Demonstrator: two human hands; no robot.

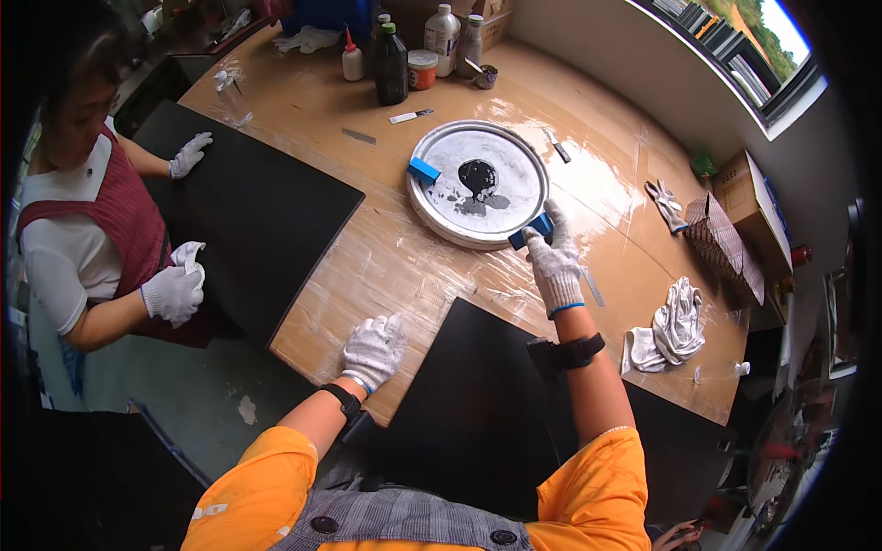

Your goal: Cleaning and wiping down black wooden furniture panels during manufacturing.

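Note:
My right hand [557, 262], in a white knit glove, grips a blue block [531, 231] at the near right rim of a round white lid [441, 142]. A wet black patch [478, 179] lies in the lid's middle, with grey smears beside it. Across the lid, a second blue block [424, 171] rests on the left rim. My left hand [375, 352], also gloved, rests with curled fingers on the table's near edge; nothing shows in it. Beside it, to the right, lies a black panel [469, 395] that runs beneath my right forearm.
At left, a co-worker's gloved hands [175, 292] hold a white cloth and touch another black panel [248, 197]. Bottles [391, 69] and an orange-white tub [423, 69] stand at the back. A white cloth [678, 321], glove [666, 204] and boxes [753, 207] lie right.

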